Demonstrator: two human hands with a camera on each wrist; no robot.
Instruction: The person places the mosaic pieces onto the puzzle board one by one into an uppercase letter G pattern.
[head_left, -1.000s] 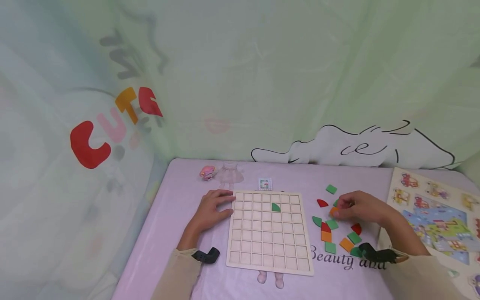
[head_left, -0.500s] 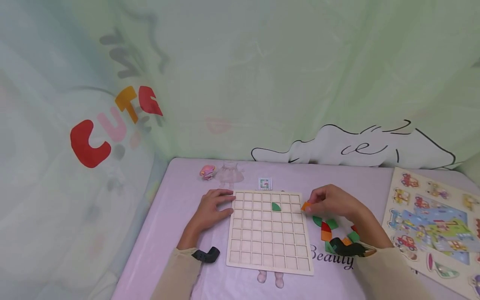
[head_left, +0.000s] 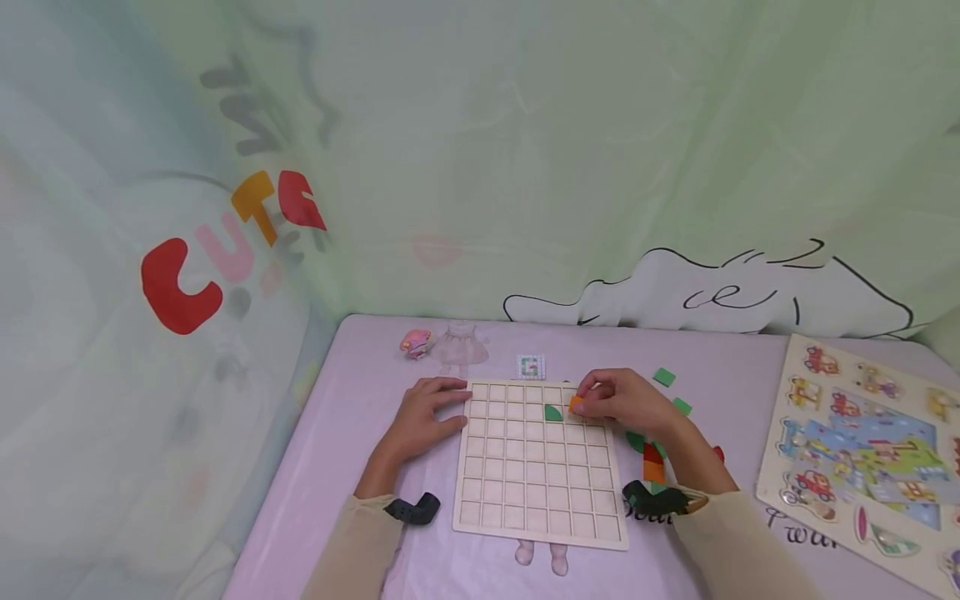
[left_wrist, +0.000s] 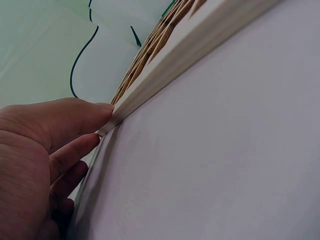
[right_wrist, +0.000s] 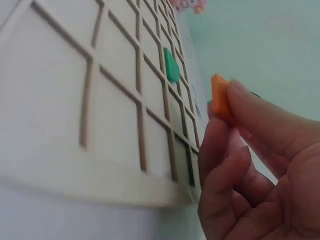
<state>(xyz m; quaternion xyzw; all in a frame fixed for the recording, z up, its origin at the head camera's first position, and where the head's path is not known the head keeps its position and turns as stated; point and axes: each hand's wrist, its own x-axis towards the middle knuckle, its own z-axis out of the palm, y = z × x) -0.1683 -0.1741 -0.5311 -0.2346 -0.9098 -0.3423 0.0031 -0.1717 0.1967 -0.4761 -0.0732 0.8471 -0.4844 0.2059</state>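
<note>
Between right thumb and index finger, my right hand [head_left: 628, 402] pinches an orange tile [right_wrist: 220, 99]. In the head view this tile [head_left: 575, 405] is over the upper right of a pale wooden grid board [head_left: 513, 450], just right of a green quarter-circle piece [head_left: 553, 412] lying in one cell. The right wrist view shows the tile held up, apart from the board. My left hand [head_left: 420, 421] touches the board's left edge near the upper corner; in the left wrist view its thumb [left_wrist: 95, 116] and fingertips lie against that edge, the fingers only slightly bent.
Green, red and orange pieces [head_left: 654, 460] lie right of the board, partly hidden by the right forearm. Behind the board are a small pattern card [head_left: 531, 367] and a pink toy [head_left: 416, 343]. A picture puzzle board [head_left: 813, 417] lies at far right.
My right hand has carried the orange tile leftward from the loose pieces to above the board. The left hand and the green quarter-circle piece stay where they were.
</note>
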